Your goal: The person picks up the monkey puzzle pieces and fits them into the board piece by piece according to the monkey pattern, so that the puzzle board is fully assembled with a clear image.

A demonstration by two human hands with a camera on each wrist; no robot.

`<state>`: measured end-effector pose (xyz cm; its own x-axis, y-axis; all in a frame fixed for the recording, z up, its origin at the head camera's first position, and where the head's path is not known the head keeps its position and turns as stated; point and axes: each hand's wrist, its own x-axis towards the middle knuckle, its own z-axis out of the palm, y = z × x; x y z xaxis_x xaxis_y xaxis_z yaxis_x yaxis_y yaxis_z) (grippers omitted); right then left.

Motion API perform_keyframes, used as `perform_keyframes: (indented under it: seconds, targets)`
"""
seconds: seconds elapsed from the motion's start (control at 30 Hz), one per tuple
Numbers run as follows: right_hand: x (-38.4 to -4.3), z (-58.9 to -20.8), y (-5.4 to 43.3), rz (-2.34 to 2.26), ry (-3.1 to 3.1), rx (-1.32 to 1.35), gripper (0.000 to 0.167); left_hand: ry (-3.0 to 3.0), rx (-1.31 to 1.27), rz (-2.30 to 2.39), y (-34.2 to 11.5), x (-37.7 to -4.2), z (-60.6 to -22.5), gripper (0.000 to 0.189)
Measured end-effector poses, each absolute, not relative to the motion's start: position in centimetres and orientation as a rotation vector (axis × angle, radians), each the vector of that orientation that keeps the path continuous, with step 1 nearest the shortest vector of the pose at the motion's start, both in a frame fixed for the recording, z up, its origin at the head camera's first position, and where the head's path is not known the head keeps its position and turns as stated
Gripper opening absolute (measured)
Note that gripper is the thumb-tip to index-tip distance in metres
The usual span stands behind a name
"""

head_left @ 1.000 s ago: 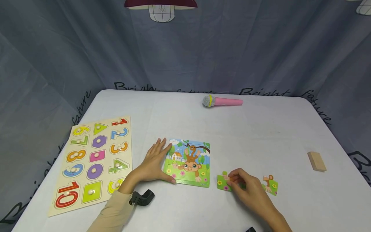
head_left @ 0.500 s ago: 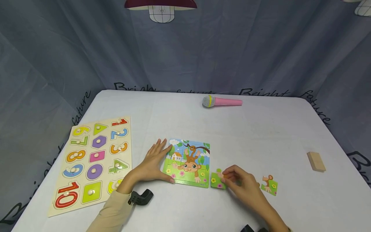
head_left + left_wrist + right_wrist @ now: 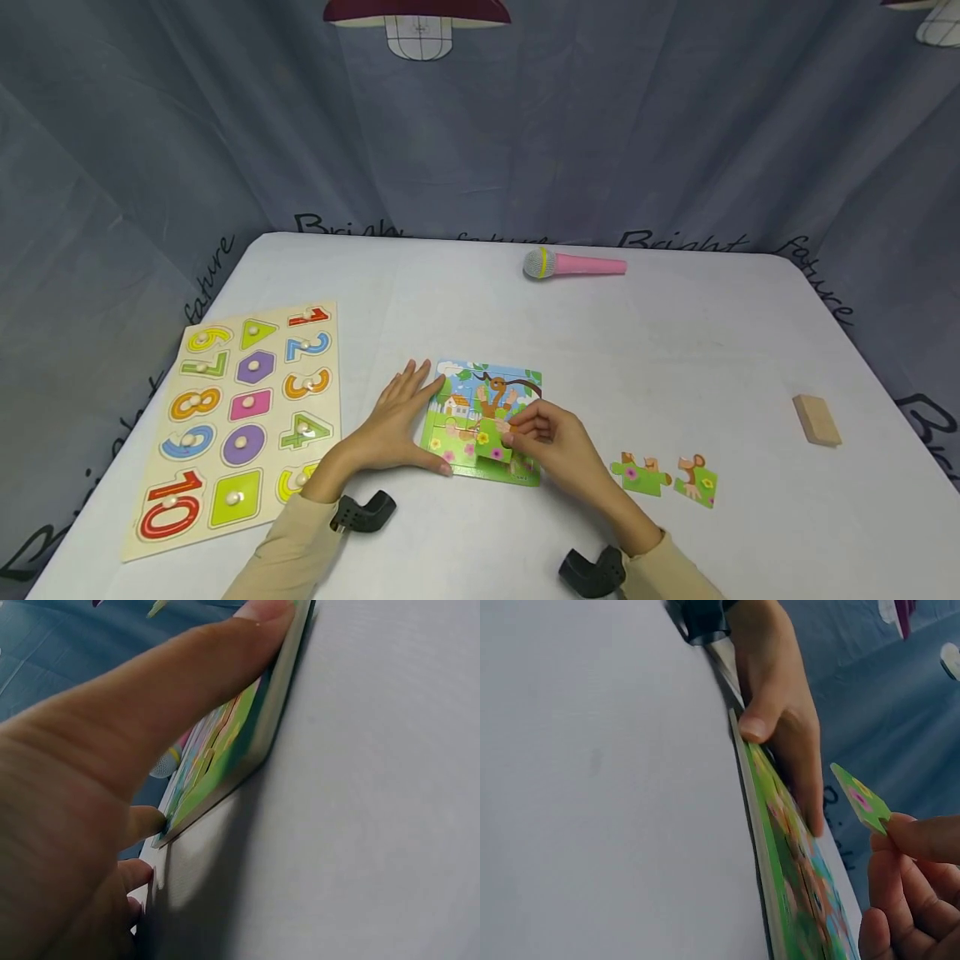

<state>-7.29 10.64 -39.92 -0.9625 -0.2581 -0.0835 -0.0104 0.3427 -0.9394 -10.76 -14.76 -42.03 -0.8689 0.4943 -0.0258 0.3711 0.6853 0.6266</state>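
Note:
A monkey jigsaw board (image 3: 487, 475) lies mid-table with colourful pieces in it. My left hand (image 3: 393, 429) has its fingers spread along the board's left side, thumb on the lower left corner; the left wrist view shows the thumb over the board's rim (image 3: 262, 739). My right hand (image 3: 558, 442) pinches a green jigsaw piece (image 3: 491, 442) with flowers between thumb and index finger. In the right wrist view this piece (image 3: 859, 799) is raised above the board and tilted. It overlaps the board's lower middle in the head view, hiding part of the picture.
Two loose jigsaw pieces (image 3: 640, 477) lie right of the right hand. A wooden number-and-shape peg board (image 3: 236, 429) is on the left. A pink toy microphone (image 3: 577, 263) lies at the back, and a wooden block (image 3: 817, 419) sits far right.
The right hand has moved left with the pinched jigsaw piece, from the table right of the board to above the board. One loose piece is now uncovered. The left hand stays put.

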Motion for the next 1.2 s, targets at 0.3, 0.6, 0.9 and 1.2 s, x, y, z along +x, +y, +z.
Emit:
perform_keyframes:
  seconds: [0.3, 0.6, 0.9, 1.2]
  targets:
    - [-9.0, -40.5, 6.8, -1.678, 2.299, -0.301, 0.019, 2.709, 0.669, 0.899, -14.7, -10.7, -42.1, 0.119]
    - [-9.4, -41.2, 5.2, -1.522, 2.381, -0.374, 0.01, 2.711, 0.693, 0.899, -14.7, -10.8, -42.2, 0.117]
    - [-9.0, -41.2, 4.6, -1.311, 2.692, -0.479, 0.008, 2.721, 0.686, 0.908, -14.8, -10.8, -42.2, 0.117]
    - [-8.5, -41.3, 4.6, -1.234, 2.835, -0.549, 0.007, 2.722, 0.691, 0.915, -14.7, -10.8, -42.3, 0.117]
